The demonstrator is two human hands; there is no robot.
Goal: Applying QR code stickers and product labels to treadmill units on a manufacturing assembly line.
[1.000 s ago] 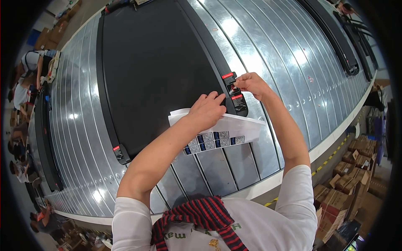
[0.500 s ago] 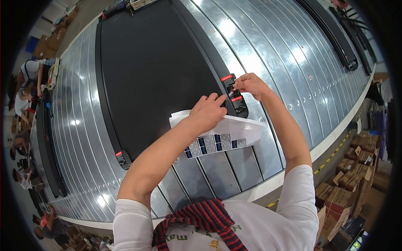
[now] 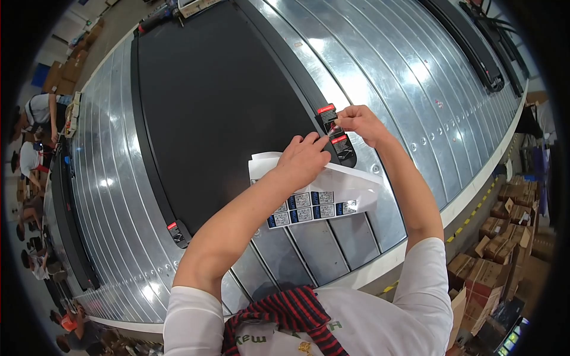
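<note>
A long black flat panel with raised side rails lies in front of me. At the near end of its right rail, a black end cap carries an upper warning sticker and a lower warning sticker, both red-topped. My right hand pinches a sticker edge beside the upper one, thumb and forefinger together. Fingers stretched forward, my left hand rests on the panel's near right corner, its forefinger by the stickers. Under that hand lies a white sheet with rows of blue-and-white printed labels; my forearm hides part of it.
The panel sits on a metal slat conveyor. Another end cap with a sticker is at the near left. A power tool lies at the far end. Cardboard boxes are stacked at right; several people work at left.
My left forefinger has come closer to the stickers. My right hand keeps its pinch with only a slight shift. The whole view has moved a little.
</note>
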